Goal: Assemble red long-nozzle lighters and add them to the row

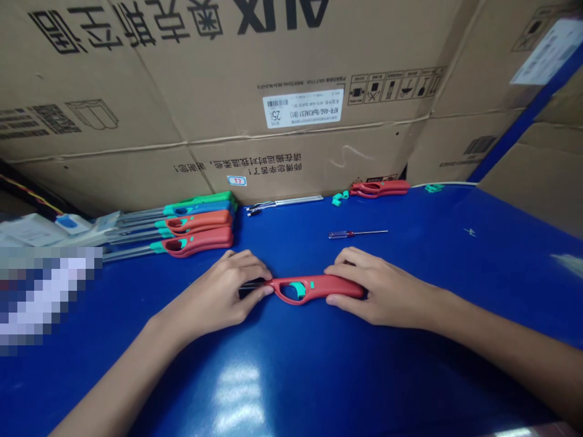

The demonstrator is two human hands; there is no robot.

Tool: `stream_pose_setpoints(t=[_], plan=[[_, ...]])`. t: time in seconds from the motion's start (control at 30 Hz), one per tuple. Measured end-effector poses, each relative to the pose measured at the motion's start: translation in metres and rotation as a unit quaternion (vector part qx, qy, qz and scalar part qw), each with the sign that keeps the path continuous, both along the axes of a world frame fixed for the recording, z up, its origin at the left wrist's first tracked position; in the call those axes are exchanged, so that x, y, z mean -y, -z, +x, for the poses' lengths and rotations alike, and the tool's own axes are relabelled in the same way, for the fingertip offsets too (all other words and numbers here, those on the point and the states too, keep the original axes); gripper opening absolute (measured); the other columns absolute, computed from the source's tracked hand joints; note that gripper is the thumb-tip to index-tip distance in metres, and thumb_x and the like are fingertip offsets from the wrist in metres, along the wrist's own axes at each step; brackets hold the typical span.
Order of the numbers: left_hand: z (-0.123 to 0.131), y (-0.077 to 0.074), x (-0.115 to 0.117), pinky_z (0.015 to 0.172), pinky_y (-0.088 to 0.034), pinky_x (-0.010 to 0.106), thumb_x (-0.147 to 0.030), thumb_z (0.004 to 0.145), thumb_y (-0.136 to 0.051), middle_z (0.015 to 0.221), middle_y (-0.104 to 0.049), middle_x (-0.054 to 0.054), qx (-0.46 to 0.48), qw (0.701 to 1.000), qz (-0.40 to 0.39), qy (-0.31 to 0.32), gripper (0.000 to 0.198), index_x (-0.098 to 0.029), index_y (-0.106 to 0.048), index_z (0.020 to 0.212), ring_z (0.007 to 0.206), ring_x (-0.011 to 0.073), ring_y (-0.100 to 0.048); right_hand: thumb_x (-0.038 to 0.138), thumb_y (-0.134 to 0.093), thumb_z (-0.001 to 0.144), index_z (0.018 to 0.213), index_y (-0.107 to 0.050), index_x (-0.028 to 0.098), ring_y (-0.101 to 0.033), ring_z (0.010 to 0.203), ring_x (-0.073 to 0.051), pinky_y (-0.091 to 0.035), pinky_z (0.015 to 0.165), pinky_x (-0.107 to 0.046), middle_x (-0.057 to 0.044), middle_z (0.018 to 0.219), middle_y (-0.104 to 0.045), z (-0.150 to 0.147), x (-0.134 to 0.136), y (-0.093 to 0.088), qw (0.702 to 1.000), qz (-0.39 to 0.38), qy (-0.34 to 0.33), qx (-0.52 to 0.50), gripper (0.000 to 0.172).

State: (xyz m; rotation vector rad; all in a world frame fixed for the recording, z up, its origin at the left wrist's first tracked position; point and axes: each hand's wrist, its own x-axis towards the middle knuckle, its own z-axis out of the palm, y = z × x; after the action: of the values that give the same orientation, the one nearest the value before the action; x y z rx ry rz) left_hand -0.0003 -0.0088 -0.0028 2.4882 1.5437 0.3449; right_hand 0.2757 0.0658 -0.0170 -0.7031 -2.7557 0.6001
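Between my hands, just over the blue table, a red gas lighter (319, 287) lies level with its teal trigger showing in the guard. My left hand (237, 285) pinches its front end, where the dark metal rod meets the body; most of the rod is hidden behind those fingers. Around the rear of the handle, my right hand (368, 285) is closed with thumb and fingers on either side. Beyond the lighter lies a small screwdriver (341, 235) with a clear purple-red handle.
Several finished-looking lighters (198, 240) in red, orange, blue and green are lined up at the left. Metal rods (298, 200), teal pieces (337, 198) and red lighter shells (382, 189) lie along the cardboard wall (218, 121). More teal bits (434, 188) sit farther right on the blue table (291, 370).
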Motion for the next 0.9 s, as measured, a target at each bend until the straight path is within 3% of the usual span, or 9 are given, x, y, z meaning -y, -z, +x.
stream_pose_setpoints(t=[0.9], plan=[[0.0006, -0.0019, 0.0014, 0.082, -0.046, 0.034, -0.031, 0.095, -0.051, 0.096, -0.068, 0.005, -0.005, 1.000, 0.001, -0.007, 0.022, -0.019, -0.069, 0.096, 0.091, 0.0211, -0.061, 0.040, -0.056, 0.092, 0.103, -0.066, 0.018, -0.054, 0.094, -0.020, -0.047, 0.082, -0.036, -0.007, 0.100, -0.058, -0.0002, -0.0024, -0.0022, 1.000, -0.022, -0.005, 0.017, 0.028]])
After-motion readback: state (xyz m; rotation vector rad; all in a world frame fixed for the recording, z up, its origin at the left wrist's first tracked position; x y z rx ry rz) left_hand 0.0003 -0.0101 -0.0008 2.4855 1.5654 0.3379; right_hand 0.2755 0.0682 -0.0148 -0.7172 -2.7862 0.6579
